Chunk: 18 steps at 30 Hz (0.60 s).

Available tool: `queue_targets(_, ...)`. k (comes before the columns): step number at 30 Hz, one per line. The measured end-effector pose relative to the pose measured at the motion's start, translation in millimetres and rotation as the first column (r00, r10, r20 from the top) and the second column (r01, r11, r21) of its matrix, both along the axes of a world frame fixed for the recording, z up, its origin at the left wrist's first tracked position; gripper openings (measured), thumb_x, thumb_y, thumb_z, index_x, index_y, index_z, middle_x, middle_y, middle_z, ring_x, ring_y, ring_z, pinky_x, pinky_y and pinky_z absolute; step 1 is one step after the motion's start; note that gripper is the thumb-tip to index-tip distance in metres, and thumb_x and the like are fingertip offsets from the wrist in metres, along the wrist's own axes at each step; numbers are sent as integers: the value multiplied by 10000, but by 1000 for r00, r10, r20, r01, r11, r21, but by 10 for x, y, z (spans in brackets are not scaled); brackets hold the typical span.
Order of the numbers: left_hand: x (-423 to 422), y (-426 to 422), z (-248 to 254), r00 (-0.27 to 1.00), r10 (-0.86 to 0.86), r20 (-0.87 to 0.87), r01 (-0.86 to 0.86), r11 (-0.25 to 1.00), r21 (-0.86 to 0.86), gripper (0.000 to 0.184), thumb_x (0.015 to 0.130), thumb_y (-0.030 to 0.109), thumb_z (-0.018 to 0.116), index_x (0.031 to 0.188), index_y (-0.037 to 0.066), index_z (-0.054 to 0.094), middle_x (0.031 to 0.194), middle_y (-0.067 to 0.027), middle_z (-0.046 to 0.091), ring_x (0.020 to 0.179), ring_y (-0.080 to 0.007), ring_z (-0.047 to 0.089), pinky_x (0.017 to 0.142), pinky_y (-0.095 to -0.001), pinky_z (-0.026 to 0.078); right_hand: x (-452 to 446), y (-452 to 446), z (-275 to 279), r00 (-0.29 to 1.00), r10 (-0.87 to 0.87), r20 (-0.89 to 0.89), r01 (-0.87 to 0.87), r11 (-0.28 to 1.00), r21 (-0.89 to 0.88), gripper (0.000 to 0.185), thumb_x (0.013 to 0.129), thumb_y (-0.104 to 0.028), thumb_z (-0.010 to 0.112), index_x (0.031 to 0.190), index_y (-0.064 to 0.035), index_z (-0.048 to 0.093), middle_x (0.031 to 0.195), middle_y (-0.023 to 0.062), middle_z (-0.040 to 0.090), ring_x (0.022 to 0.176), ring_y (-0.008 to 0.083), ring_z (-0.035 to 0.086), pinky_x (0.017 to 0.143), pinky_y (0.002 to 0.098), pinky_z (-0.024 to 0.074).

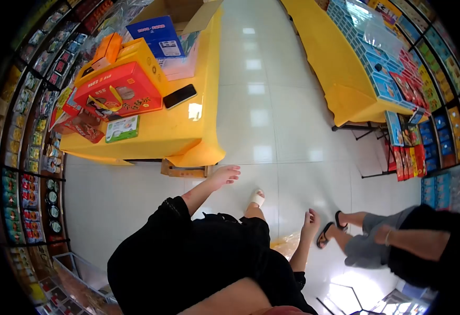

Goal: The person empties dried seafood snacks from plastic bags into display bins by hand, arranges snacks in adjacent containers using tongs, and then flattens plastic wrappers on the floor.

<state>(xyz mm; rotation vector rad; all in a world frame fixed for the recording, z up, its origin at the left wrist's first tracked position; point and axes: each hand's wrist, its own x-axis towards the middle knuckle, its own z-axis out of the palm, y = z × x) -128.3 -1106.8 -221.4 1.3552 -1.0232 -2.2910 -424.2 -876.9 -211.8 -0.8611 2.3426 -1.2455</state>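
My left hand hangs in the air just off the front corner of the yellow-covered table. Its fingers are loosely stretched and it holds nothing. Low at my other side is my right hand, over the floor, with fingers slightly bent and nothing visible in them. On the table nearest my left hand lie a black phone, a red gift box and a green-and-white packet. Behind them stand a yellow box and a blue carton.
Another yellow-covered table with blue trays and red snack packs stands at right. Beside me, at right, is a person in grey shorts and sandals. Packed shelves line the left. A clear bin sits at lower left.
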Motion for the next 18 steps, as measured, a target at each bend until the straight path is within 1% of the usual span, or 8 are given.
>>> queue_targets(4, -400, -878, 11, 987, 140, 76, -139, 990, -18, 390, 799, 193, 539, 1160, 72, 452, 1036, -11, 532, 889, -102, 514, 747, -257, 407, -905, -1840, 382, 974, 210, 79, -200, 972, -123, 189, 816, -169, 529, 759, 5, 576, 730, 62, 568, 630, 119, 491, 619, 240, 403)
queue_targets(6, -444, -1265, -205, 959, 257, 121, -259, 966, 1, 376, 799, 225, 530, 1145, 86, 479, 1009, -4, 550, 837, -112, 516, 740, -267, 405, -1287, -2848, 279, 910, 380, 163, -359, 922, -144, 218, 842, -194, 490, 770, 4, 545, 778, 68, 565, 688, 130, 504, 653, 256, 406)
queue_targets(8, -433, -1637, -518, 914, 367, 175, -380, 924, 46, 377, 801, 233, 521, 1149, 95, 473, 997, -10, 556, 829, -125, 517, 731, -277, 408, -1312, -3998, 419, 862, 507, -9, -504, 853, -138, 110, 817, -57, 428, 826, -2, 524, 871, 79, 565, 764, 138, 508, 673, 254, 407)
queue_targets(10, -479, -1980, -878, 842, 493, 220, -523, 846, 105, 369, 808, 246, 500, 1148, 105, 468, 990, -14, 558, 829, -141, 520, 721, -288, 410, -1173, -5023, 450, 813, 581, 42, -555, 793, -250, 235, 731, 73, 340, 871, -16, 506, 969, 89, 550, 830, 139, 502, 685, 252, 409)
queue_targets(12, -577, -2331, -1323, 754, 607, 252, -654, 730, 200, 320, 833, 243, 469, 1122, 105, 474, 998, -36, 537, 835, -151, 511, 711, -283, 407, -1070, -5922, 253, 667, 699, -258, -745, 618, -253, 343, 629, 129, 268, 806, -17, 524, 898, 82, 577, 774, 137, 521, 664, 244, 417)
queue_targets(14, -732, -2713, -1640, 691, 636, 342, -719, 655, 233, 332, 807, 273, 506, 1108, 134, 482, 961, -38, 547, 825, -181, 520, 717, -328, 409, -1060, -6578, -192, 529, 838, 129, -820, 545, -174, 339, 612, 123, 258, 724, -20, 543, 782, 67, 600, 705, 133, 539, 611, 232, 421)
queue_targets(16, -888, -3031, -1926, 583, 681, 443, -803, 567, 185, 362, 795, 277, 525, 1125, 141, 468, 958, -39, 546, 835, -196, 519, 731, -356, 404, -1062, -7124, -415, 435, 811, 392, -852, 511, -113, 354, 587, 112, 240, 643, -36, 557, 675, 55, 608, 637, 126, 546, 552, 216, 414)
queue_targets(18, -991, -3399, -2042, 550, 704, 449, -818, 564, 116, 413, 785, 289, 536, 1163, 153, 441, 1004, -57, 534, 857, -202, 513, 752, -384, 397, -1061, -7718, -796, 362, 819, 445, -917, 400, 10, 354, 596, 93, 253, 666, -45, 571, 734, 74, 622, 688, 135, 560, 559, 211, 413)
